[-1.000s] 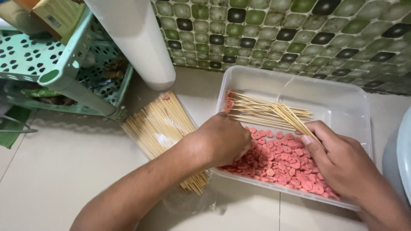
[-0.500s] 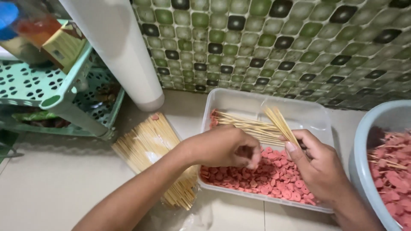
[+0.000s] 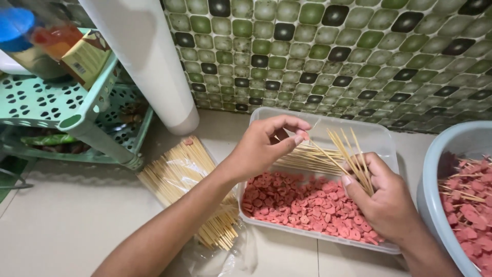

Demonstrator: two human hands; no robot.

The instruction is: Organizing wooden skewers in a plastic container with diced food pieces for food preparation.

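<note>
The left hand [image 3: 264, 146] pinches 1 small pink slice [image 3: 305, 135] between its thumb and first finger. The slice is right at the fingertips, up in the air above the clear plastic tub [image 3: 382, 141]. The other fingers of that hand are curled in a bit.

The right hand [image 3: 387, 197] holds a small bunch of thin wooden sticks [image 3: 353, 156]. Its fingers are closed around the low ends of the sticks, and the thumb presses on them from the side. The sticks fan out and point up and to the left, toward the pink slice. One stick tip is very close to the slice, but I cannot tell if it touches.

Under both hands sits the clear tub on the pale floor [image 3: 66, 220]. The front part of the tub is full of flat pink slices [image 3: 302, 202]. More loose sticks [image 3: 307, 156] lie across the back part of the tub.

To the left of the tub is a big pile of sticks [image 3: 179, 179] lying on a clear plastic bag [image 3: 220, 256]. The left arm reaches over that pile.

On the far right is a pale blue bowl [image 3: 430, 190]. It has pink slices already on sticks [image 3: 469, 200] inside.

Behind it all is a wall of green and black tiles [image 3: 333, 51]. A thick white pipe [image 3: 146, 56] stands near the wall. A green plastic rack [image 3: 46, 102] is on the left.
</note>
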